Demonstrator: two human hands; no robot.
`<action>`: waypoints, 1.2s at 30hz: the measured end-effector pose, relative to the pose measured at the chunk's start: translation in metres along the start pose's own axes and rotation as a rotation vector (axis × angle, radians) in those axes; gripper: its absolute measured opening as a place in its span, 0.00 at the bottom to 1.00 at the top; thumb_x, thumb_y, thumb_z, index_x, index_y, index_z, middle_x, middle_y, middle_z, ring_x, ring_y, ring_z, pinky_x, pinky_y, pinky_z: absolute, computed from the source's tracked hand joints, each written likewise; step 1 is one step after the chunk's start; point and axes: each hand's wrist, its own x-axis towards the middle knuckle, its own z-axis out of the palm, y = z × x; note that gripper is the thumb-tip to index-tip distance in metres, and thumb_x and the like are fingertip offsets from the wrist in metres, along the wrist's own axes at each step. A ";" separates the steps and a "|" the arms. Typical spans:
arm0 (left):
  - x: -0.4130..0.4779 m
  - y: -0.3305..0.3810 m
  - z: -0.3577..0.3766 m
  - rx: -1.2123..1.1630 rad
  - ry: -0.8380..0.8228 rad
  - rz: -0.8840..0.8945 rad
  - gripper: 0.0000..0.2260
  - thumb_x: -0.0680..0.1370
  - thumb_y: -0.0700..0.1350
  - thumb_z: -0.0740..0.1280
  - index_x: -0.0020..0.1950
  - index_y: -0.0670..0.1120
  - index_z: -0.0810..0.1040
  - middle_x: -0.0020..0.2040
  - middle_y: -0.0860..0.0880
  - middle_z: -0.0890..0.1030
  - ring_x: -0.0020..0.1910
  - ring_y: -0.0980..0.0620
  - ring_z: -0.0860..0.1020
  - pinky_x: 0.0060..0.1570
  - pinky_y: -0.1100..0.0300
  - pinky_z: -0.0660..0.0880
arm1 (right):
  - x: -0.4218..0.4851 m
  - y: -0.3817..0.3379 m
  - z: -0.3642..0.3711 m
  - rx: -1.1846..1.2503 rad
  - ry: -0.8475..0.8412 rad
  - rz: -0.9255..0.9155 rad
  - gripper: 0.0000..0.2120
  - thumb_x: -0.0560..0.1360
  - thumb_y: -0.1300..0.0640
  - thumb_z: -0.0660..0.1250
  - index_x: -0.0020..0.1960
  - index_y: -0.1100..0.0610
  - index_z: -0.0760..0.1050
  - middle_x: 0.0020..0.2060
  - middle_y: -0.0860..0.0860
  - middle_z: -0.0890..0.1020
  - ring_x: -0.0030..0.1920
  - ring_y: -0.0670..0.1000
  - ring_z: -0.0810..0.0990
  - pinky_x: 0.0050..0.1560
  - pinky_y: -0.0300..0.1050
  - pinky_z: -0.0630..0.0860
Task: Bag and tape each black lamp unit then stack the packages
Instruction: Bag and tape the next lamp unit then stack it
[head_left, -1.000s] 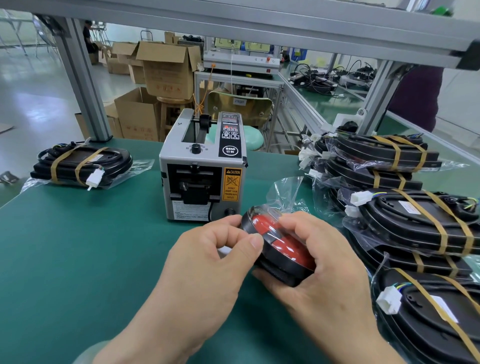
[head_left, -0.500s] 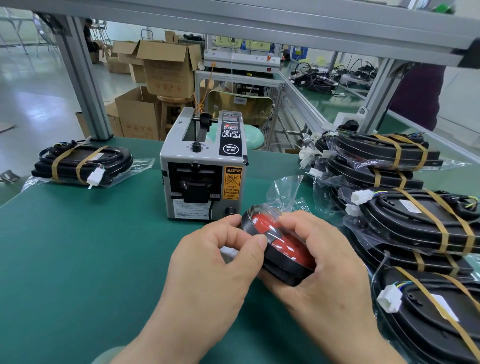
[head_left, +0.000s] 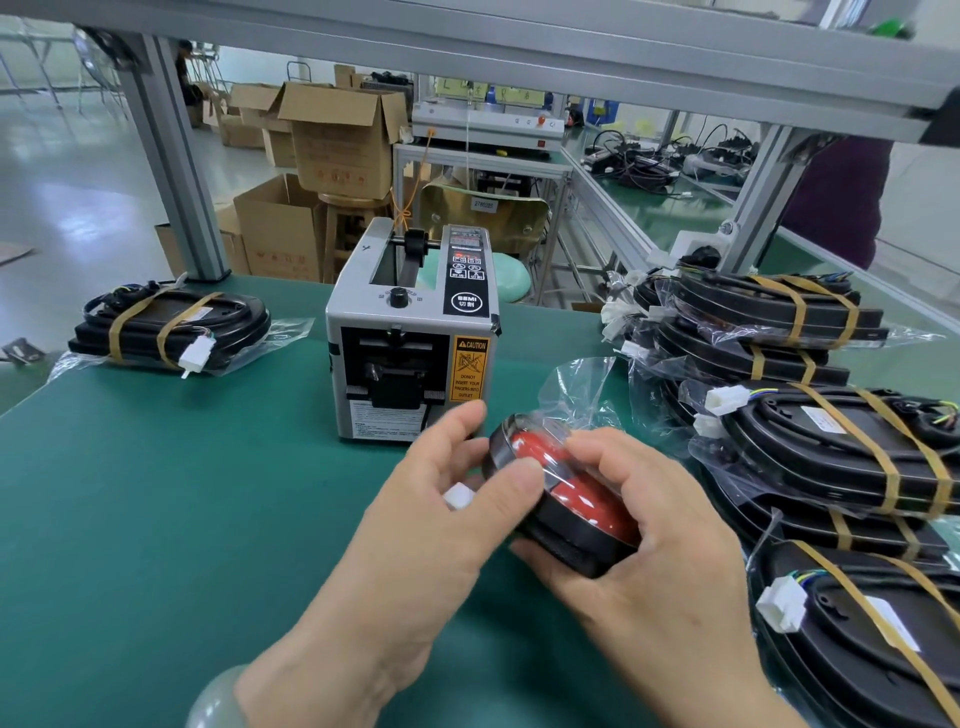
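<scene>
A black lamp unit with a red lens (head_left: 566, 493) sits inside a clear plastic bag (head_left: 576, 389), tilted above the green table. My right hand (head_left: 644, 551) cups it from below and the right, fingers curled over the lens. My left hand (head_left: 441, 509) touches its left rim with the thumb, fingers spread toward the tape dispenser; a white connector (head_left: 460, 494) shows between the hands. Bagged, taped black lamp packages are stacked at the right (head_left: 831, 447). One more taped package (head_left: 171, 327) lies at the far left.
A grey automatic tape dispenser (head_left: 410, 332) stands just behind my hands. The green table (head_left: 182, 519) stretches to the left. An aluminium frame post (head_left: 171, 171) rises at the back left, cardboard boxes (head_left: 337, 140) behind it. A person in dark clothing (head_left: 831, 202) stands at back right.
My left hand's fingers have opened and lifted toward the dispenser, the thumb staying on the lamp's rim. The lamp and my right hand have hardly moved.
</scene>
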 end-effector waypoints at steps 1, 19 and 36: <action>0.001 -0.001 0.002 0.007 -0.023 -0.010 0.30 0.62 0.56 0.77 0.63 0.57 0.75 0.56 0.58 0.82 0.56 0.63 0.78 0.59 0.63 0.72 | 0.000 0.000 0.000 -0.006 0.002 0.002 0.29 0.56 0.47 0.77 0.56 0.46 0.73 0.53 0.34 0.73 0.51 0.35 0.71 0.57 0.25 0.65; 0.007 0.002 -0.007 0.320 -0.011 0.178 0.27 0.65 0.60 0.69 0.61 0.52 0.77 0.50 0.58 0.84 0.51 0.63 0.80 0.50 0.72 0.73 | 0.011 -0.015 -0.007 -0.078 -0.093 0.044 0.30 0.54 0.45 0.75 0.54 0.41 0.70 0.43 0.23 0.70 0.46 0.42 0.73 0.52 0.22 0.64; 0.022 0.004 -0.049 0.475 -0.135 0.254 0.28 0.59 0.62 0.75 0.58 0.57 0.77 0.51 0.59 0.83 0.47 0.60 0.82 0.47 0.69 0.75 | 0.048 0.000 -0.041 -0.283 -0.713 -0.004 0.56 0.56 0.33 0.73 0.72 0.35 0.40 0.73 0.32 0.52 0.70 0.35 0.55 0.64 0.21 0.49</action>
